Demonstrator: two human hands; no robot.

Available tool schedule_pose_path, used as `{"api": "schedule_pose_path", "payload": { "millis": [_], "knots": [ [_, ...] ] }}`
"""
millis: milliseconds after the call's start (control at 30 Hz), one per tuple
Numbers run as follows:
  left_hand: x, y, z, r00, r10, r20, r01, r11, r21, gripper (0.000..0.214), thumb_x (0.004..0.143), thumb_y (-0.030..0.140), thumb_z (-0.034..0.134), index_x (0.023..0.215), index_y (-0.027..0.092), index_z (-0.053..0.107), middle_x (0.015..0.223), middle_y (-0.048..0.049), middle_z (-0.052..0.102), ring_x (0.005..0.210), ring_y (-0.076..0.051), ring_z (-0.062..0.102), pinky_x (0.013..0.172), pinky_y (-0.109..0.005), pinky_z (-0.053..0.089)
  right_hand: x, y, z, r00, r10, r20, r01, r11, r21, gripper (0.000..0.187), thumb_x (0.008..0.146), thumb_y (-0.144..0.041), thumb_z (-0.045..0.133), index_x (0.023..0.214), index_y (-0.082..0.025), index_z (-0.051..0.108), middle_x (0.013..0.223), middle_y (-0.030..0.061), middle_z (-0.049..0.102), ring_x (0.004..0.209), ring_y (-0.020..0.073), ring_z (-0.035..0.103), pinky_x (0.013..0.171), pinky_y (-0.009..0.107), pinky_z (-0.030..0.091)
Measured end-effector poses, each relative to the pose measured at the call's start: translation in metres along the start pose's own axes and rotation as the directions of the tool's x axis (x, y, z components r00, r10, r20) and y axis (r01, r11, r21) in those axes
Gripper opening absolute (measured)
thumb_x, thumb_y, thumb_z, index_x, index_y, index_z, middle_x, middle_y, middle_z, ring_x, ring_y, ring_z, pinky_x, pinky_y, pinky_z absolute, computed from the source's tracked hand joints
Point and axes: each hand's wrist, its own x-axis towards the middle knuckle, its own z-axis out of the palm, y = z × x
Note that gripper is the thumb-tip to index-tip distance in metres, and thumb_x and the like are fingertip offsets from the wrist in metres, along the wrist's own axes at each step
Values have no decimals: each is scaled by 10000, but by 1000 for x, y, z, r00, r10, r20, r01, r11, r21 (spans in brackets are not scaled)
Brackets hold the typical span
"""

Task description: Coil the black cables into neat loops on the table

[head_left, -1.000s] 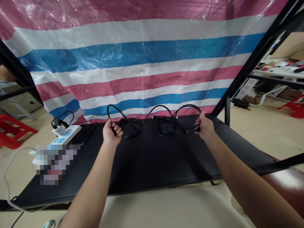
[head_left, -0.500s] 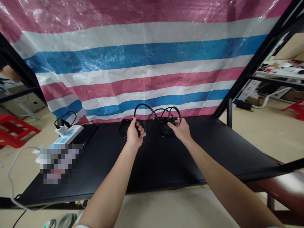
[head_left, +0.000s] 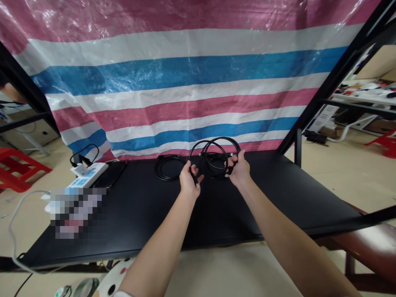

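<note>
A black cable hangs in loops between my two hands above the black tabletop. My left hand is closed on one end, and a metallic plug tip pokes out below its fingers. My right hand grips the gathered loops, with another light-coloured connector tip near its fingers. Just left of my left hand, a second coiled black cable lies flat on the tabletop. More black cable seems to lie behind the held loops; how the strands separate there is hard to tell.
A white power strip with plugs sits at the left, beside a dark phone-like slab. Striped plastic sheeting hangs behind the table. Red stools stand on the floor, and black frame posts rise at the sides.
My left hand has moved right and slightly down with the cable end, closer to my right hand. The held cable now forms rounder, overlapping loops gathered in my right hand.
</note>
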Motion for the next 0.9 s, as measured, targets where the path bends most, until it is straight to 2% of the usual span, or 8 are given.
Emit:
{"api": "schedule_pose_path", "payload": {
  "millis": [133, 233, 300, 367, 533, 667, 767, 900],
  "knots": [
    [-7, -9, 13, 998, -24, 51, 28, 995, -93, 412, 800, 337, 518, 473, 182, 323, 618, 8, 531, 586, -109, 560, 604, -264, 468, -11, 4, 6, 991, -38, 130, 35, 999, 27, 663, 581, -912, 251, 536, -250, 260, 439, -53, 303, 397, 115, 374, 329, 236, 330],
    [-11, -12, 21, 1000, -22, 10, 24, 988, -155, 400, 839, 372, 492, 502, 182, 388, 570, 9, 526, 523, -106, 543, 552, -249, 464, -20, 9, 11, 977, -128, 168, 123, 992, 41, 627, 554, -867, 416, 531, -247, 321, 448, -54, 343, 412, 108, 382, 353, 234, 338],
    [-13, -12, 24, 999, -16, -49, 7, 984, -178, 405, 867, 378, 458, 518, 177, 418, 551, 12, 523, 486, -101, 526, 506, -235, 439, -22, 13, 15, 979, -147, 139, 146, 989, 16, 555, 515, -719, 624, 512, -238, 347, 433, -65, 362, 405, 92, 373, 357, 224, 327],
    [-13, -13, 25, 997, -19, -80, 2, 980, -201, 434, 887, 368, 434, 499, 176, 399, 526, 17, 505, 471, -93, 516, 476, -216, 410, -22, 17, 18, 989, -127, 79, 127, 992, 2, 467, 487, -536, 727, 501, -229, 374, 410, -78, 373, 398, 82, 374, 362, 214, 318],
    [-12, -12, 22, 998, -36, -51, 24, 977, -213, 445, 900, 311, 430, 482, 158, 434, 556, 8, 528, 465, -78, 508, 493, -208, 415, -20, 22, 24, 999, -30, -44, 32, 998, 60, 363, 471, -345, 703, 493, -227, 361, 366, -99, 371, 367, 68, 355, 356, 203, 297],
    [-10, -9, 18, 999, -38, 15, 41, 981, -188, 340, 897, 277, 435, 616, 146, 574, 619, -3, 570, 503, -90, 531, 526, -216, 443, -25, 24, 30, 1000, -8, -3, 9, 989, 145, 435, 413, -270, 741, 531, -228, 324, 398, -118, 378, 382, 61, 375, 367, 194, 327],
    [-6, -7, 14, 999, -11, 35, 20, 968, -251, 336, 918, 274, 392, 666, 159, 583, 631, 1, 569, 525, -86, 540, 509, -197, 439, -28, 26, 36, 999, -37, 9, 35, 989, 141, 483, 421, -321, 779, 536, -228, 319, 406, -116, 387, 374, 63, 386, 359, 199, 345],
    [-1, -6, 10, 1000, 11, 15, -6, 964, -265, 330, 928, 278, 374, 694, 169, 580, 699, -9, 598, 596, -94, 585, 528, -196, 465, -25, 30, 45, 997, -27, -78, 31, 998, 49, 492, 567, -556, 698, 494, -229, 339, 366, -96, 356, 310, 62, 339, 301, 210, 297]
  ]
}}
